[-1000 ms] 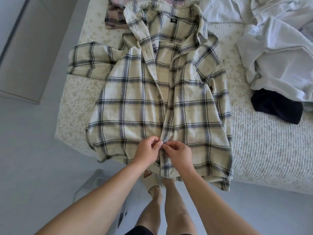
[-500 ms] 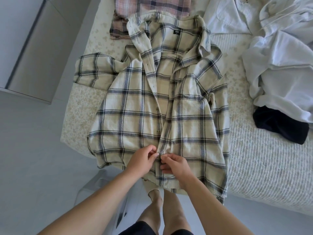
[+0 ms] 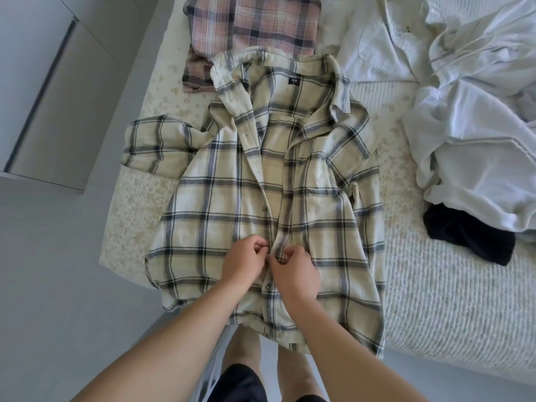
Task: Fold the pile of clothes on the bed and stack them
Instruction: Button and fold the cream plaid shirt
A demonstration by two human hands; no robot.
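A cream plaid shirt [image 3: 220, 204] lies face up on the bed [image 3: 435, 285], collar away from me, its hem hanging over the near edge. Its left sleeve spreads out sideways. My left hand [image 3: 242, 264] pinches the left front edge of the shirt near the lower buttons. My right hand [image 3: 295, 274] pinches the right front edge, fingertips meeting the left hand's at the placket. A folded pink plaid shirt [image 3: 261, 27] lies beyond the collar.
A heap of white garments [image 3: 470, 117] covers the bed's right side, with a dark garment [image 3: 470, 239] at its near edge. A grey cabinet [image 3: 58, 97] stands left of the bed. My legs are below the bed's edge.
Both hands have shifted slightly higher along the shirt's placket, still pinching its two front edges together. The view has tilted so more of the pink folded shirt shows.
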